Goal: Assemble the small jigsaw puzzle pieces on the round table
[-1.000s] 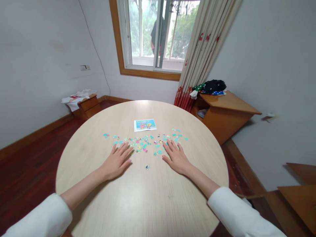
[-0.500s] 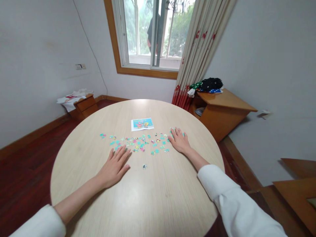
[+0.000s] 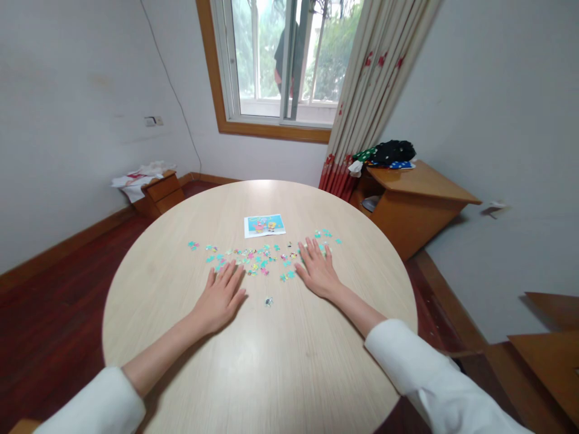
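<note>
Many small jigsaw puzzle pieces (image 3: 256, 260), mostly turquoise with some pink and yellow, lie scattered across the middle of the table (image 3: 253, 367). My left hand (image 3: 221, 299) rests with fingers spread at the near left side of the scatter, its fingertips by several pieces. Over the right part of the scatter lies my right hand (image 3: 317, 269), open and flat, covering some pieces. A single puzzle piece (image 3: 269, 301) sits apart, nearer to me and between the hands. Behind the scatter is a picture card (image 3: 265, 226) with two cartoon figures on blue.
A wooden cabinet (image 3: 407, 208) with a pile of dark and dotted cloth (image 3: 389, 154) stands behind the table on the right. At the left is a small wooden stand (image 3: 163, 194) with white cloth on top. A window (image 3: 283, 66) and a curtain (image 3: 362, 90) are at the back.
My right hand has slid left and slightly nearer to me, uncovering turquoise pieces at the far right and covering others. My left hand stays flat near the same pieces. The view has shifted slightly.
</note>
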A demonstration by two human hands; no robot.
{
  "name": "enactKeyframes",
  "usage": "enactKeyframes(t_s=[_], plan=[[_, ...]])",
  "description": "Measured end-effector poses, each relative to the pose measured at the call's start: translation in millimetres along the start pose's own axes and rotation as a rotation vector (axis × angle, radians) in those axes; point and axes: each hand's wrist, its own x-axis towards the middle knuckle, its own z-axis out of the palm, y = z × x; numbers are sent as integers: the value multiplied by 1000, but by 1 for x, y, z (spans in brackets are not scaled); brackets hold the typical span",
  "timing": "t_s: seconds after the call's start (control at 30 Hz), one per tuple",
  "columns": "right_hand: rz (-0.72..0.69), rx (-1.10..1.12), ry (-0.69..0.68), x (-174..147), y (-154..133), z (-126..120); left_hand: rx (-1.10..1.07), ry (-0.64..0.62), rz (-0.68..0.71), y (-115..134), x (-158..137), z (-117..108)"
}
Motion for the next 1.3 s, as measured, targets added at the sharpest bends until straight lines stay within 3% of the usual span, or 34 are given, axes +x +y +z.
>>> enactKeyframes(t_s=[0.2, 0.4, 0.57, 0.77, 0.87, 0.97, 1.03, 1.2, 1.3], plan=[[58, 78, -188, -1, -28, -3, -13, -59, -113, 33, 39, -1], [115, 66, -182, 5, -22, -6, -14, -69, -76, 22, 20, -2], [129, 74, -182, 10, -18, -2, -11, 2, -38, 19, 12, -6], [198, 53, -166, 21, -8, 4, -19, -144, 3, 25, 12, -10], [136, 53, -46, 23, -14, -1, -32, -111, -13, 29, 14, -12], [-44, 85, -2, 21, -33, -8, -26, -90, -90, 30, 28, -12], [-121, 121, -34, 22, -48, -11, -22, -110, -151, 27, 42, -9], [-112, 171, -285, 34, -69, -9, -3, -136, -224, 15, 67, 0], [-92, 176, -291, 42, -72, -8, -15, -131, -231, 12, 72, 0]])
